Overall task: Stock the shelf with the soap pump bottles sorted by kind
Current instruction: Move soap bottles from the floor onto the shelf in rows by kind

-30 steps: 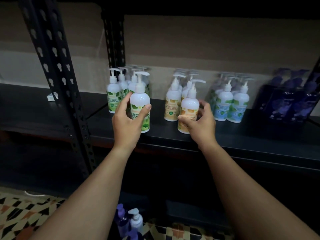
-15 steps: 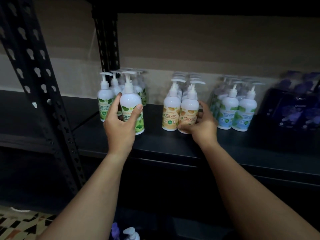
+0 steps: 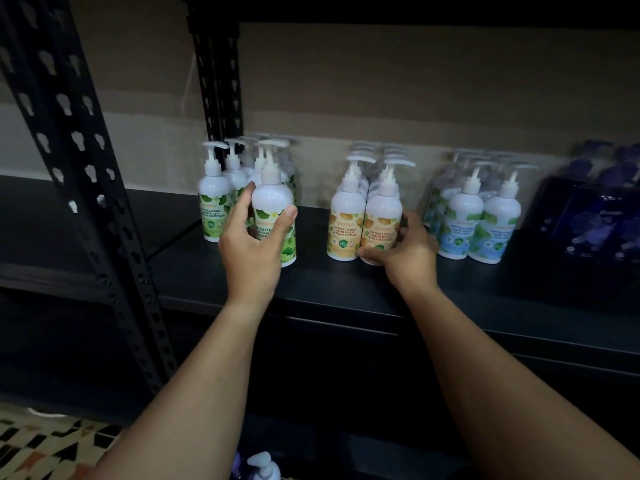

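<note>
Dark metal shelf (image 3: pixel 346 299) held green, orange, blue and purple bottle groups. Left hand (image 3: pixel 251 251) gripped green-label bottle (image 3: pixel 273 206) beside green group; right hand (image 3: pixel 410 252) gripped orange-label bottle (image 3: pixel 382 216). Upright post (image 3: pixel 79 161) stood left.

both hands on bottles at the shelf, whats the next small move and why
Probably slide the green-label bottle in the left hand back beside its green row; it stands forward of it. The right hand holds the orange-label bottle, already level with its neighbour.
</note>
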